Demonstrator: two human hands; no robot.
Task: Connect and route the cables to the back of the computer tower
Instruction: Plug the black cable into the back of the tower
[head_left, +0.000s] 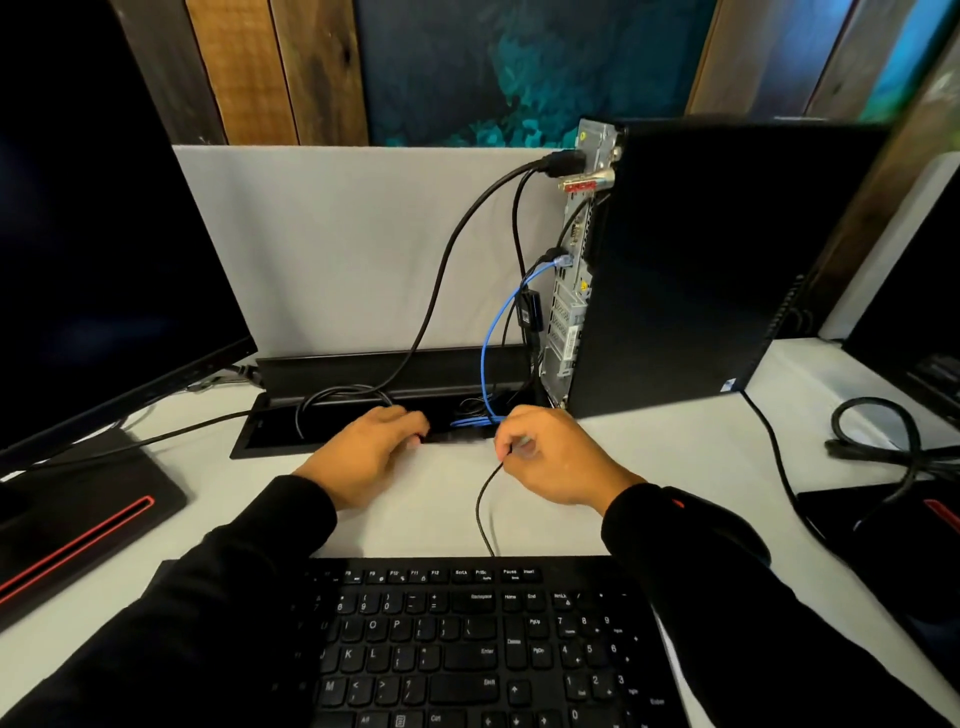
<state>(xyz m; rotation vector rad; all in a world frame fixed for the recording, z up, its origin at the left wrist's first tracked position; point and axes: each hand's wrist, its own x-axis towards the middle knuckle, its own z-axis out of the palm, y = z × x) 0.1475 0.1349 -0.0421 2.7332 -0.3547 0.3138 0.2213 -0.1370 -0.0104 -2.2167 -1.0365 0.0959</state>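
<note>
Thin black cable — slack, curved — tower-bound

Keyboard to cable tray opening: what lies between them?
In the head view, between the keyboard and cable tray opening: bare white desk, both hands, and the thin black cable pinched by the right hand.

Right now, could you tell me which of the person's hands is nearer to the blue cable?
The right hand. Its knuckles sit just beside the blue cable where it drops into the desk cable tray. The left hand rests further left along the tray's edge.
</note>
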